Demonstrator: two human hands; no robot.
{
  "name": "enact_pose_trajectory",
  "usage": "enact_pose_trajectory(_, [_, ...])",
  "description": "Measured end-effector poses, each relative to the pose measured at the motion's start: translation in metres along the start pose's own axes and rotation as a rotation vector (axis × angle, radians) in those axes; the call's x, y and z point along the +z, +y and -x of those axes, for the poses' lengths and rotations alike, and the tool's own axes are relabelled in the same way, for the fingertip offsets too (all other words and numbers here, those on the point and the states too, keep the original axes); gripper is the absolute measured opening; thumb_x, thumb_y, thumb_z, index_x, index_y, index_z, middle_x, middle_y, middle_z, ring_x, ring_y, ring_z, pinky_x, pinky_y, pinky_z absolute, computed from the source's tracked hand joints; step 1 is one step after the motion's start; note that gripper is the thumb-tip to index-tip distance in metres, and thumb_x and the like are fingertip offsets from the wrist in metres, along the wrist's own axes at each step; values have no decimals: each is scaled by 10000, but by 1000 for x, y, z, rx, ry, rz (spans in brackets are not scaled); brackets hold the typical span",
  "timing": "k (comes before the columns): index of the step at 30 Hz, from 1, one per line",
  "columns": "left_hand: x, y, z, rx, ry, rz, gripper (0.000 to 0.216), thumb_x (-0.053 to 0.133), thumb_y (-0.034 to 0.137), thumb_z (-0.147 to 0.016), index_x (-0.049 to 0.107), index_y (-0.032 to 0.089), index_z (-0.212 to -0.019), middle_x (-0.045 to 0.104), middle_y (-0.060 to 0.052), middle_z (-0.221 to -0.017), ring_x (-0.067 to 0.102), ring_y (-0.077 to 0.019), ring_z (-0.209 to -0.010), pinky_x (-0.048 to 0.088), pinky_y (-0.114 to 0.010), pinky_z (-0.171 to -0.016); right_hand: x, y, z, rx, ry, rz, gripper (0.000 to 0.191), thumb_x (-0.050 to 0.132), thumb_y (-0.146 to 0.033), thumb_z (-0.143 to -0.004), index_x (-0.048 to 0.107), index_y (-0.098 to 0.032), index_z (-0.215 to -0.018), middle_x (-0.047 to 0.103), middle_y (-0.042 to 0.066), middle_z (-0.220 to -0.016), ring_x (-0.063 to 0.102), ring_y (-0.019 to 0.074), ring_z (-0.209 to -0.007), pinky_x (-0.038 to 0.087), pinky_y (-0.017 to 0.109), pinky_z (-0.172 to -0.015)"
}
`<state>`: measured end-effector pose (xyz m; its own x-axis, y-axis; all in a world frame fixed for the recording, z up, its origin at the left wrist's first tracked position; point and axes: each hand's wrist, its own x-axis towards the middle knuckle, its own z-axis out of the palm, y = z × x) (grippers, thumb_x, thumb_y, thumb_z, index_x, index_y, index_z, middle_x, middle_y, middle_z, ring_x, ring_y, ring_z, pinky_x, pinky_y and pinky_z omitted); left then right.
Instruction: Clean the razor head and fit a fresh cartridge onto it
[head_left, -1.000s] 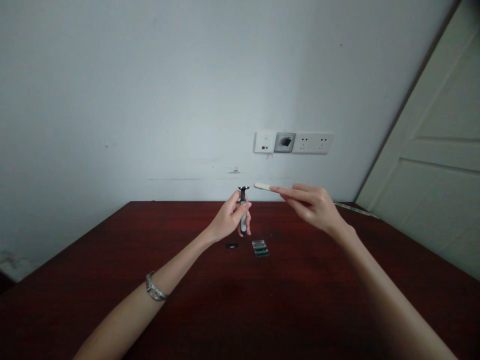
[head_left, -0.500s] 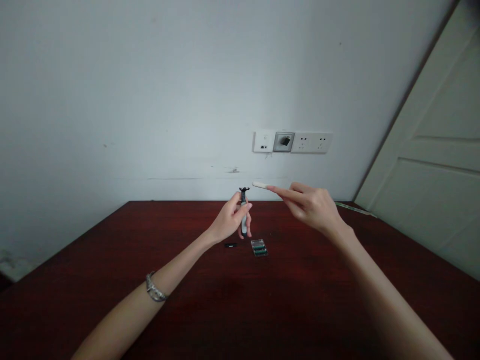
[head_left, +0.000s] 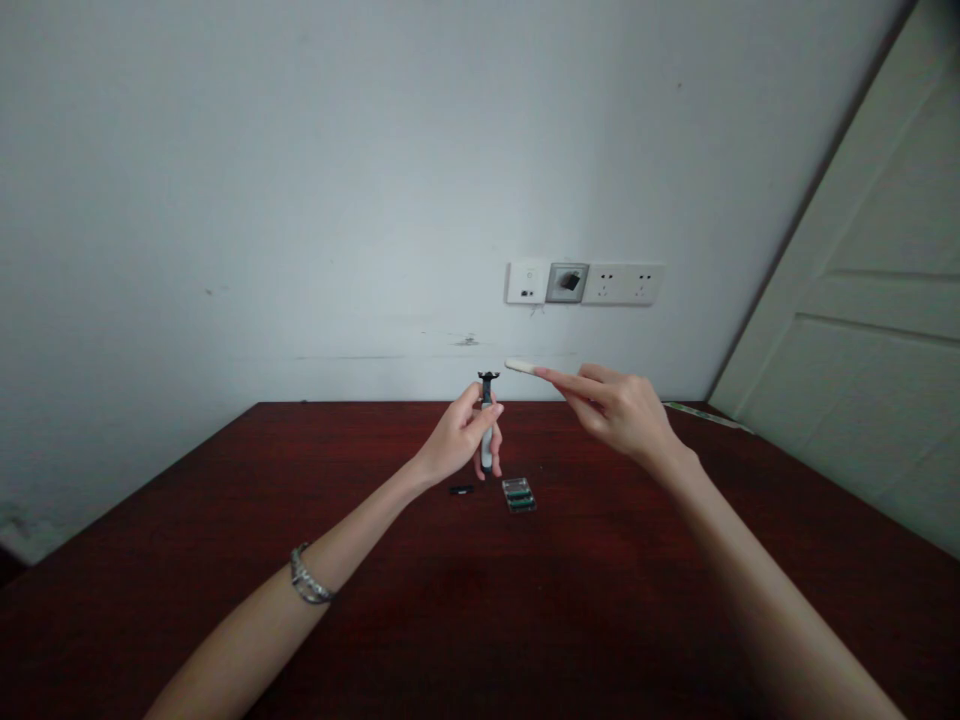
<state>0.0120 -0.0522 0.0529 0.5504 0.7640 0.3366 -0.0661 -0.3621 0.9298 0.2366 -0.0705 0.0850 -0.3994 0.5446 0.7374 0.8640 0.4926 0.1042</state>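
My left hand [head_left: 461, 430] is closed around a razor handle [head_left: 487, 450], white with black parts, held upright. Its dark forked head [head_left: 488, 377] points up above my fingers. In a pinch at its fingertips, my right hand [head_left: 619, 405] holds a slim white piece with a rounded end [head_left: 519, 367]. Its tip is just to the right of the razor head, apart from it. Below the hands, a clear plastic case [head_left: 519, 495] with green strips lies on the table. Left of it rests a small black bar [head_left: 461, 490], too small to make out.
The dark red wooden table [head_left: 465, 620] reaches back to a white wall [head_left: 300, 200]. Sockets [head_left: 622, 284] are set in the wall, one with a black plug [head_left: 571, 283]. A pale door [head_left: 862, 320] stands at right, near a thin strip [head_left: 709, 415] on the table edge.
Both hands have stayed nearly still. The razor handle and the white piece sit very slightly higher in view, and the right forearm is shifted a little to the left.
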Motion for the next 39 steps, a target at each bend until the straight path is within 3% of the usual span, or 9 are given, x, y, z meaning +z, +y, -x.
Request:
enact_pose_trajectory(3, [-2,-5,-2,16,18,-32,233,430,429,-888,335,219,-915,541,64,-567,586,-127,-425,417,-170,-345,-4,-9,-4,65,-17,-231,378,392,-280,-917,582,-286,-1244,598,34,-692,481,130,-569,359,254,-545])
enact_pose_trajectory(8, [-8,-15,-6,95,57,-174,180,431,364,-898,410,187,-924,634,-26,-719,626,-131,-648,458,-210,-524,-20,-15,-9,313,-165,-724,541,470,-363,-883,388,-206,-1395,546,-18,-602,438,112,-496,360,233,-461])
enact_pose_trajectory(13, [-11,-15,-6,182,80,-331,126,447,287,-889,487,168,-887,661,-62,-840,601,-135,-778,450,-253,-691,-31,-5,-7,407,-451,-996,438,534,-422,-838,606,-168,-1189,555,12,-674,473,101,-528,350,217,-438])
enact_pose_trajectory(16, [-11,-12,-5,196,94,-373,132,457,289,-883,515,171,-880,655,-54,-856,596,-143,-815,454,-265,-736,-32,-4,-7,368,-498,-979,400,545,-428,-834,640,-190,-1141,569,11,-680,474,97,-540,341,214,-447])
enact_pose_trajectory(21, [-12,-14,-5,197,117,-405,149,473,300,-875,549,174,-902,653,-41,-852,600,-154,-831,465,-277,-763,-34,-10,-7,272,-407,-839,434,519,-411,-863,548,-269,-1272,654,6,-724,541,118,-611,406,229,-511])
enact_pose_trajectory(25, [-12,-17,-6,185,101,-398,167,468,309,-877,561,174,-912,647,-42,-864,607,-164,-845,472,-282,-761,-37,-14,-8,164,-384,-852,329,501,-369,-881,632,-285,-1171,684,31,-1091,619,192,-958,506,333,-792])
enact_pose_trajectory(29, [-12,-18,-6,187,94,-388,173,460,317,-881,555,176,-907,651,-48,-850,610,-168,-836,472,-289,-756,-34,-17,-8,125,-396,-840,309,495,-329,-888,631,-292,-1163,651,7,-1169,602,209,-1071,458,415,-948])
enact_pose_trajectory(34, [-13,-19,-7,188,82,-413,152,449,297,-880,532,171,-892,649,-43,-818,600,-153,-767,462,-280,-723,-30,-22,-8,66,-365,-762,322,485,-263,-893,610,-287,-1189,647,12,-1171,613,206,-1058,457,407,-955])
enact_pose_trajectory(39, [-15,-20,-8,195,95,-435,101,433,244,-868,503,175,-844,637,-24,-757,576,-135,-704,443,-257,-669,-30,-25,-7,12,-418,-703,336,468,-240,-898,599,-294,-1203,657,11,-1152,631,208,-1018,489,397,-903])
